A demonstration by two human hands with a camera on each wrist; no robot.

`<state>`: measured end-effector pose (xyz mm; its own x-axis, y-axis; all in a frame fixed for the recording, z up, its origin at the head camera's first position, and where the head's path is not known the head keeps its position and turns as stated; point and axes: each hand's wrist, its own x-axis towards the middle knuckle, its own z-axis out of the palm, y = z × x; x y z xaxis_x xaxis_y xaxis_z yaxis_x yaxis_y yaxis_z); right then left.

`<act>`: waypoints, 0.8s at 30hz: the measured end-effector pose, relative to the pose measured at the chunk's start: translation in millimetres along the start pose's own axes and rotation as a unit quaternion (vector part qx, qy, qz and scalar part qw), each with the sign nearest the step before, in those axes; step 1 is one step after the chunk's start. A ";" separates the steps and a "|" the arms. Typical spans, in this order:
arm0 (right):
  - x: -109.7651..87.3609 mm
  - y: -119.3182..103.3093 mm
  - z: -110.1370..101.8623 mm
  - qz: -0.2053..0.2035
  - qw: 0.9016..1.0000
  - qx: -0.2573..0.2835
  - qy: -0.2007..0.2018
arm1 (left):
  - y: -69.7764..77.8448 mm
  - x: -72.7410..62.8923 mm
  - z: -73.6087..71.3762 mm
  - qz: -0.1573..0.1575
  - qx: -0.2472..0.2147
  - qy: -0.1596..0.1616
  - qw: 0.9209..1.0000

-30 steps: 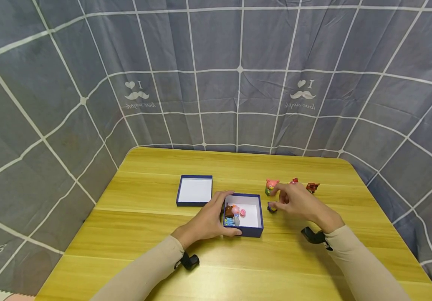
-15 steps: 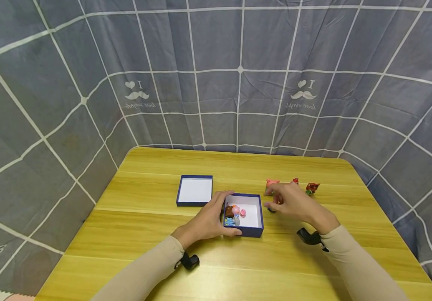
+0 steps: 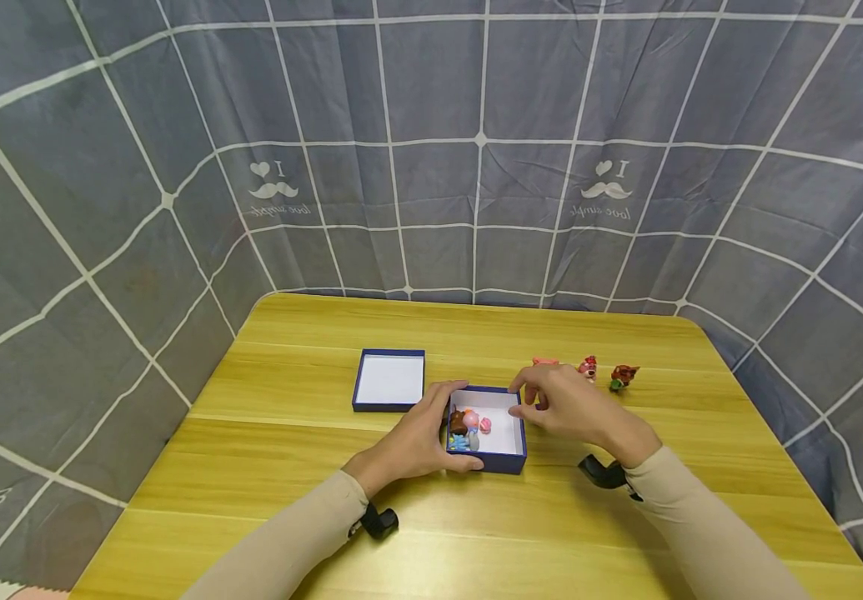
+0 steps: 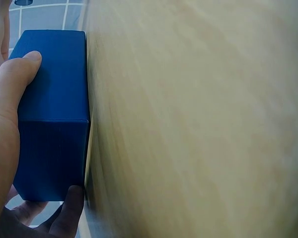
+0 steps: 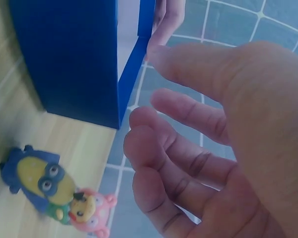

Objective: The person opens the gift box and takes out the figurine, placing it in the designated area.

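Observation:
My left hand (image 3: pixel 412 440) grips a square dark-blue box (image 3: pixel 502 462) with a white inside, thumb on its near wall and fingers round the far side. Small figurines lie in its left part: a brown one (image 3: pixel 458 422), a pink-headed one (image 3: pixel 470 418), a small pink piece (image 3: pixel 485 425) and a light-blue one (image 3: pixel 459 442). My right hand (image 3: pixel 577 408) hovers at the box's right rim, fingers loosely bent, nothing between thumb and fingertips. In the right wrist view, a blue-and-yellow figurine (image 5: pixel 37 173) stands on the table below it, hidden in the head view.
Behind the right hand are a pink figurine (image 3: pixel 545 361), mostly covered, a red one (image 3: pixel 588 368) and a reddish-brown one (image 3: pixel 623 377). A shallow blue lid (image 3: pixel 389 408) with a white inside lies left of the box. Grey gridded curtains surround the wooden table (image 3: pixel 311 500).
My right hand has moved left from beside the figurines to the box's right rim, uncovering the red figurine. The left hand and the box have stayed in place.

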<state>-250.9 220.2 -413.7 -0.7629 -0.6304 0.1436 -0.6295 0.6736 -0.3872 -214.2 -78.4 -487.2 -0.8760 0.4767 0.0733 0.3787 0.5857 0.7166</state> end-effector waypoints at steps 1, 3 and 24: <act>1.3 -1.2 0.3 -0.006 1.000 -0.001 -0.002 | 0.0 -0.1 -0.1 0.000 0.000 0.000 1.000; 4.0 -3.9 0.6 -0.015 1.000 -0.001 -0.007 | 0.0 -0.2 -0.3 0.000 0.000 0.000 1.000; 32.5 -25.7 16.6 -0.072 0.990 0.038 -0.115 | 1.0 0.0 -0.5 0.023 0.004 0.004 1.000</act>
<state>-257.1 176.0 -414.3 -0.6062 -0.7953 -0.0054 -0.7104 0.5445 -0.4459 -213.9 -78.1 -486.2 -0.8600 0.4978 0.1123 0.4213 0.5683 0.7068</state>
